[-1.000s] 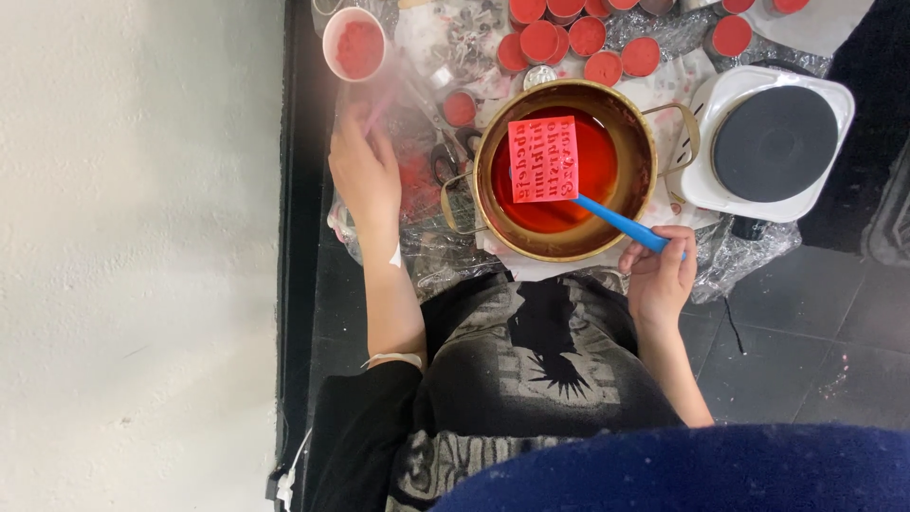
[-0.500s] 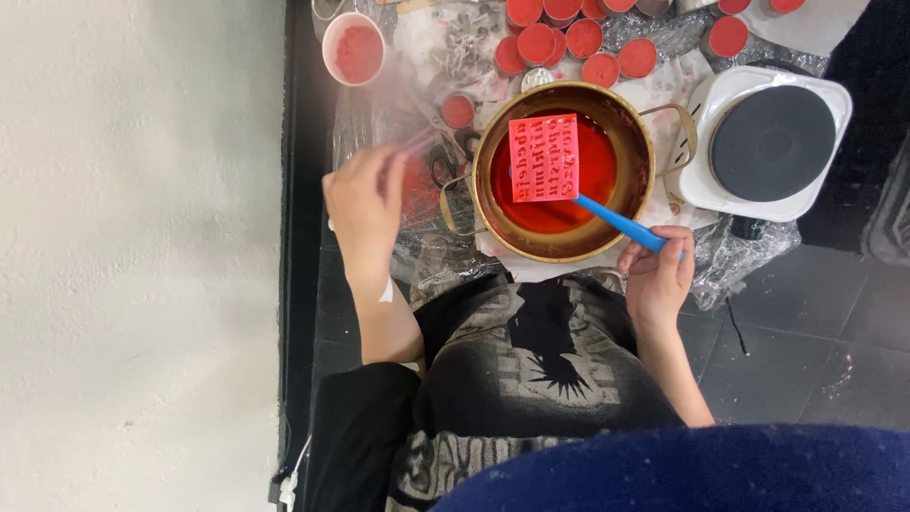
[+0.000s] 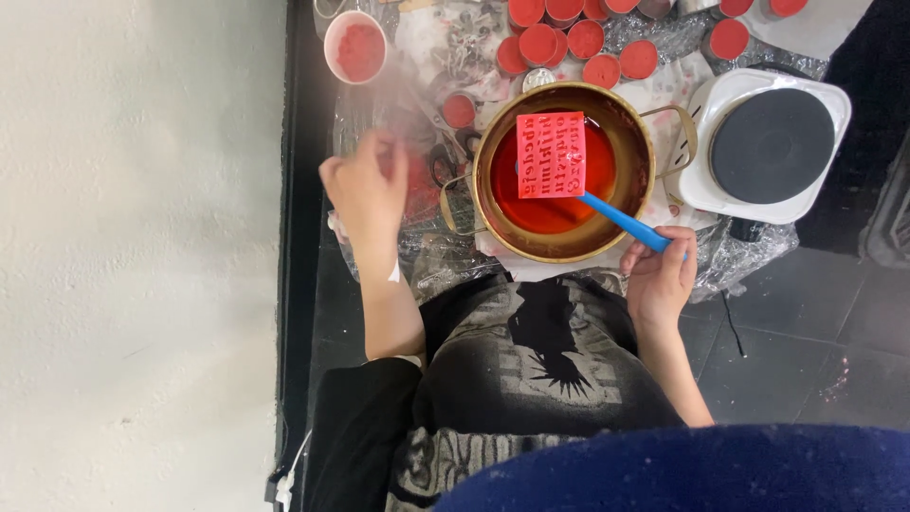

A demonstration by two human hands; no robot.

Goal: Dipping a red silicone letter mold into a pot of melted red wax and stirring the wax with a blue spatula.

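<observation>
The right hand [image 3: 661, 278], at about 4 o'clock from the round brass pot of red liquid [image 3: 563, 171], has its fingers closed around the blue plastic handle [image 3: 623, 221], and this handle goes up toward 10 o'clock to a red square silicone mould with raised letters [image 3: 551, 155] that lies over the red liquid inside the pot. The left hand [image 3: 366, 192] is at 9 o'clock from the pot, above the crumpled clear plastic sheet [image 3: 431, 254]; it is blurred, so I cannot tell if its fingers hold something. A white hot plate with a black round top [image 3: 766, 144] stands at 3 o'clock beside the pot, small round red wax-filled tins [image 3: 586, 40] are at 12 o'clock, and a white cup of red powder [image 3: 356, 46] is at 10 o'clock.
</observation>
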